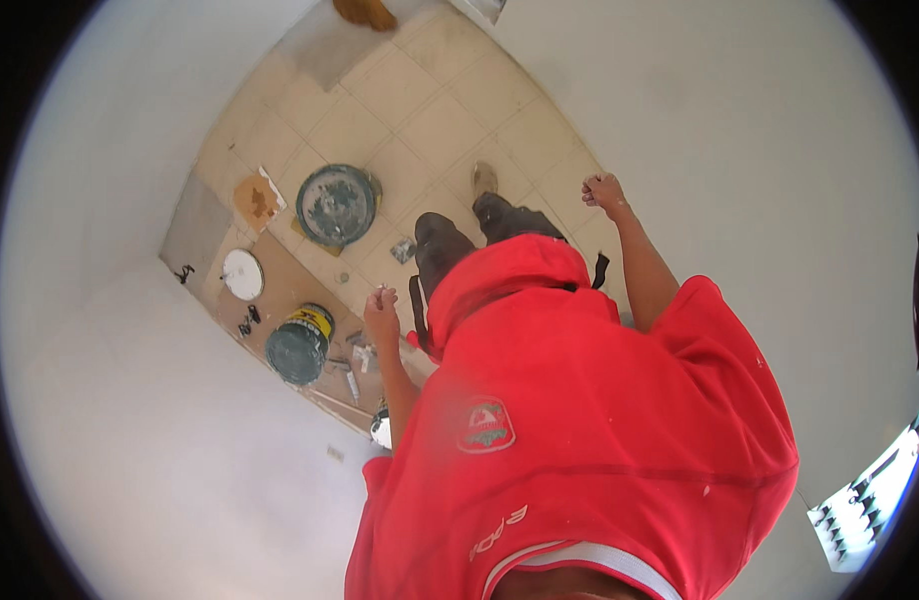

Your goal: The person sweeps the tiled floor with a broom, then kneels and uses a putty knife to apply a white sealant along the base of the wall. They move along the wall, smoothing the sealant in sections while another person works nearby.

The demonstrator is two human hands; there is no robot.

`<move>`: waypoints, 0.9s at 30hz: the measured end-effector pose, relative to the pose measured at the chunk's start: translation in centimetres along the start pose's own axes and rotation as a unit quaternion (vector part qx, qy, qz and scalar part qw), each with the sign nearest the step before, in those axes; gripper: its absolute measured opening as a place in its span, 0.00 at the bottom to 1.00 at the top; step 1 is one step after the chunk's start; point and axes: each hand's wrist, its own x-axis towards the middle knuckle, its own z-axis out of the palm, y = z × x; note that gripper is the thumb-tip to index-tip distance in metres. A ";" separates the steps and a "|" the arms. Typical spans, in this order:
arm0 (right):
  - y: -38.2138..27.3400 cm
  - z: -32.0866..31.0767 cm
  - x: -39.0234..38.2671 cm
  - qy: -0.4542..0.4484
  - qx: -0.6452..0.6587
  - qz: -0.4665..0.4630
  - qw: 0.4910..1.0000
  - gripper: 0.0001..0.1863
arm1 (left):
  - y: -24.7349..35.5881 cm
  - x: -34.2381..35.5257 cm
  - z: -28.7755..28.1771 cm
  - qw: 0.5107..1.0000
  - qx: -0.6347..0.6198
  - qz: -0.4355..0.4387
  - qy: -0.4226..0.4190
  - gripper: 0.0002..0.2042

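My left hand hangs beside my left leg with its fingers curled in. A small pale spot shows at its fingertips, too small to name. My right hand is out to the right near the wall, its fingers closed; whatever may be inside is hidden. Closest to my left hand, on the floor, lie several small tools and scraps. Beyond them stands a dark bucket with a yellow band. Farther ahead is a larger round tub, its top smeared with green and grey.
White walls rise on the left and right, meeting a tan tiled floor. A brown board carries a white round lid. A stained brown sheet lies past it. A brown object sits at the far end.
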 end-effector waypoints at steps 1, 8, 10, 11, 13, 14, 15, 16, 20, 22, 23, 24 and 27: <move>-1.5 0.1 1.2 0.008 0.006 -0.003 1.000 0.13 | 2.7 0.5 0.4 1.000 0.005 0.014 0.004 0.17; -2.4 0.4 16.5 -0.150 -0.707 -0.283 0.630 0.09 | 48.0 -1.2 3.1 0.831 0.044 0.478 -0.281 0.15; -6.2 5.1 18.5 -0.157 -0.698 -0.315 0.624 0.09 | 56.2 -6.5 1.6 0.690 -0.120 0.565 -0.436 0.11; -9.6 8.3 17.7 -0.170 -0.573 -0.261 0.758 0.09 | 58.6 -7.9 1.4 0.616 -0.194 0.583 -0.493 0.10; -14.8 11.2 15.0 -0.123 -0.246 -0.021 0.961 0.10 | 62.3 -8.8 1.9 0.449 -0.289 0.581 -0.615 0.12; -20.1 14.4 13.9 -0.118 -0.205 -0.002 0.972 0.10 | 64.2 -9.7 -0.3 0.438 -0.266 0.607 -0.608 0.11; -23.1 15.0 13.5 -0.114 -0.259 -0.054 0.958 0.12 | 65.6 -10.0 -1.4 0.404 -0.264 0.616 -0.622 0.11; -25.9 15.0 13.0 -0.100 -0.296 -0.105 0.944 0.12 | 66.8 -9.6 -2.2 0.385 -0.260 0.620 -0.632 0.11; -35.1 16.8 11.6 -0.052 -0.367 -0.221 0.902 0.16 | 70.6 -7.3 -4.8 0.338 -0.223 0.628 -0.665 0.10; -35.4 15.3 12.6 -0.031 -0.419 -0.243 0.875 0.17 | 72.5 -5.4 -4.9 0.305 -0.215 0.621 -0.689 0.10; -33.8 13.5 13.7 -0.020 -0.463 -0.255 0.848 0.18 | 73.7 -4.1 -4.4 0.280 -0.215 0.609 -0.711 0.11; -32.3 12.9 15.1 -0.021 -0.510 -0.278 0.814 0.18 | 74.4 -3.3 -4.5 0.265 -0.208 0.605 -0.721 0.11; -32.9 14.0 20.9 -0.093 -0.598 -0.264 0.751 0.19 | 75.9 -2.2 -5.7 0.252 -0.170 0.626 -0.719 0.11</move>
